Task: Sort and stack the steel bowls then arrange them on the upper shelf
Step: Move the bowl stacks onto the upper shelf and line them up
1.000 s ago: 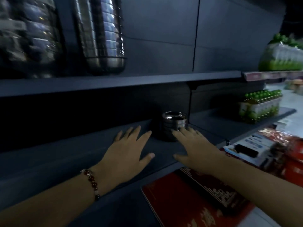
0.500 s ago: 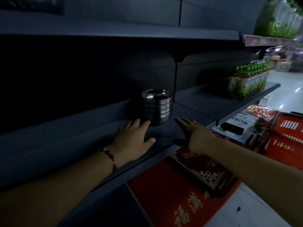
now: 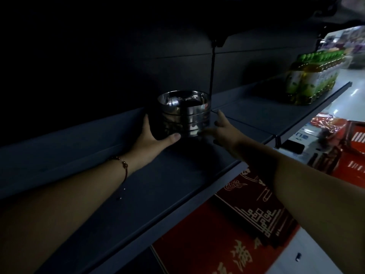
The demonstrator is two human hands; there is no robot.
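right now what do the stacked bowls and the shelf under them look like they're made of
Stacked bowls: polished steel by the look, mirror-bright, with sharp highlights and reflections on the walls and inside the top bowl.

Shelf: dark grey, matte, no glare; the thin flat board and folded front lip suggest painted sheet metal, though the dim light leaves that open.

bowl stack (image 3: 184, 113) on shelf (image 3: 177, 175), bottles (image 3: 314, 80) far right
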